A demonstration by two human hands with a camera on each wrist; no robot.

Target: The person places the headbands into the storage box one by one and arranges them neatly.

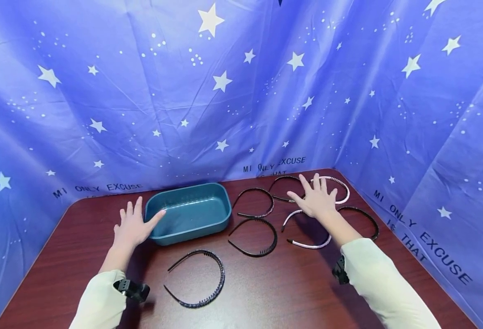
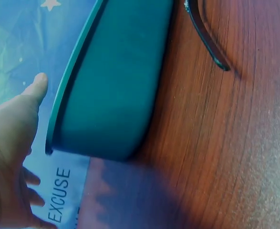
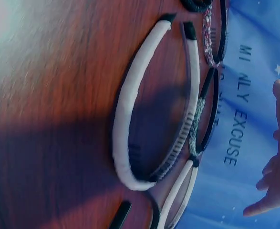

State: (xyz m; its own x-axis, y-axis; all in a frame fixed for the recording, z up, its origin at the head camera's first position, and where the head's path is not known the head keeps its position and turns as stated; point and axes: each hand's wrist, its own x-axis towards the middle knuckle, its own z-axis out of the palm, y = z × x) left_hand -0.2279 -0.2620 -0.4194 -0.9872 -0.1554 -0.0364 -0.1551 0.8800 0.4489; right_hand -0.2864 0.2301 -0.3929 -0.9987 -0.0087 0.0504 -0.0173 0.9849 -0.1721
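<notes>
Head view: left hand (image 1: pixel 132 228) at left end of teal basin (image 1: pixel 192 235), fingers spread wide, holding nothing; thumb overlaps rim, can't tell if touching. Right hand (image 1: pixel 318 201) above headbands at table's right side, fingers spread wide, holding nothing. Dark headband (image 1: pixel 223 275) lies in front of basin, between the forearms. More dark ones lie right of basin; pale headband (image 1: pixel 309 247) below right hand, second pale one (image 1: pixel 345 189) at back right. All on reddish-brown table (image 1: pixel 249 292).

Left wrist view: hand beside basin's outer wall, thumb extended, nothing in grasp.

Right wrist view: hand at frame edge, fingers apart, nothing in grasp; pale headband lies on table, starry cloth (image 3: pixel 225 191) beyond.
</notes>
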